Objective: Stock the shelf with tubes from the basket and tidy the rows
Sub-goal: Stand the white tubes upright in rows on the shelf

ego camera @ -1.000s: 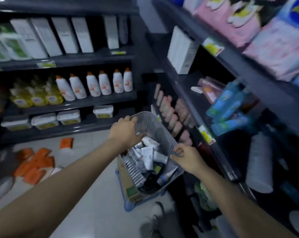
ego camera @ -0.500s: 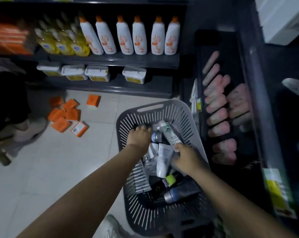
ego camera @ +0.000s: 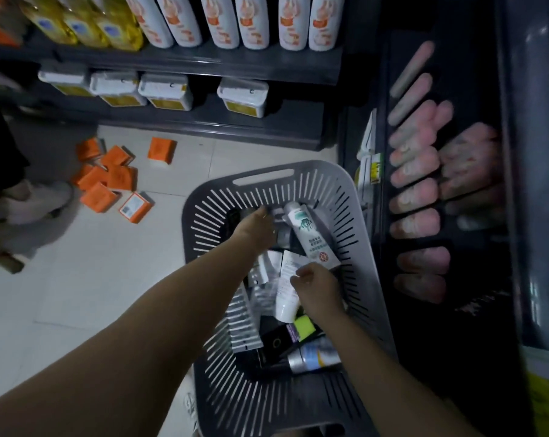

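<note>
Tubes (ego camera: 263,269) lie jumbled in the grey slotted basket (ego camera: 339,190), which stands on the floor (ego camera: 77,294) just beside the dark shelf (ego camera: 475,310), probably to keep each carry short. The left hand (ego camera: 256,230) digs at the far end with its fingertips buried among the packs, so I cannot tell whether it grips anything. The right hand (ego camera: 317,288) curls its fingers onto the crimped end of a white tube (ego camera: 286,298), apparently pinching it to lift it free. A larger green-printed tube (ego camera: 308,234) leans between the hands and crowds the reach. On the shelf, pink tubes (ego camera: 415,197) lie in rows, some askew. Orange boxes (ego camera: 109,175) lie scattered on the floor, well apart from the basket.
</note>
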